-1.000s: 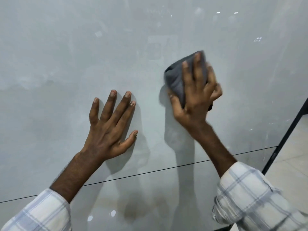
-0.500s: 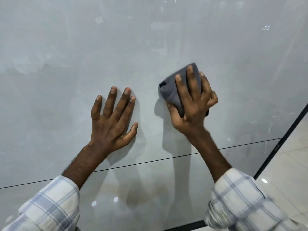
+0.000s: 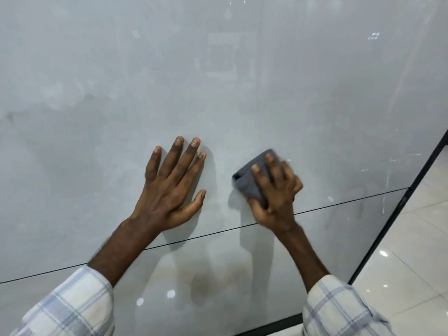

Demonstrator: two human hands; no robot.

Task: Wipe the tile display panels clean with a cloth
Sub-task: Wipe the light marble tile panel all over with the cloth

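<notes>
Under the curled fingers of the right hand (image 3: 274, 192), the grey cloth (image 3: 249, 184) presses the tile panel (image 3: 242, 81) just above the seam (image 3: 339, 202). The left hand (image 3: 169, 190) lies flat, fingers spread. Streaks (image 3: 392, 160) right of the fingers suggest the wiping is unfinished.

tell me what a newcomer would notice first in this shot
Two bare hands on a glossy pale grey tile panel: the left hand lies spread flat at centre, and just right of it the right hand grips a folded grey cloth against the surface. A thin dark joint crosses beneath both arms.
</notes>
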